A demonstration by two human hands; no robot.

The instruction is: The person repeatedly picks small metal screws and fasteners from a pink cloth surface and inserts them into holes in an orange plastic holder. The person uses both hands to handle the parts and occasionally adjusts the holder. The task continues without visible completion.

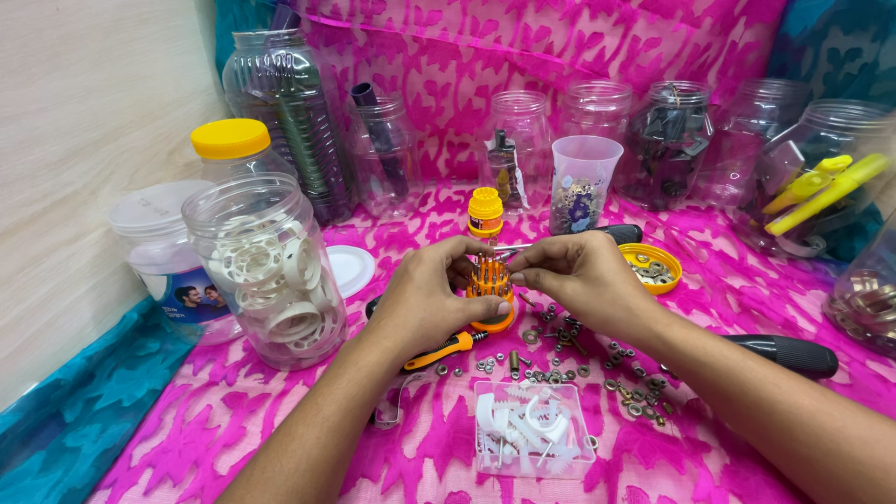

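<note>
Orange bit holder (489, 280) stands on the pink cloth (709, 280), gripped by the curled left hand (431, 303); the right hand (577, 273) pinches a thin bit at its top. Steadying the base firmly looks wise. Left: yellow-lidded jar (231, 149), labelled white-lidded tub (168, 261).

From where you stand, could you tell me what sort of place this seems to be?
Probably a home or hobby workbench for sorting small hardware: a pink patterned cloth covers the surface, loose nuts and washers lie scattered, and clear plastic jars hold parts. Both hands meet at an orange bit holder.
</note>
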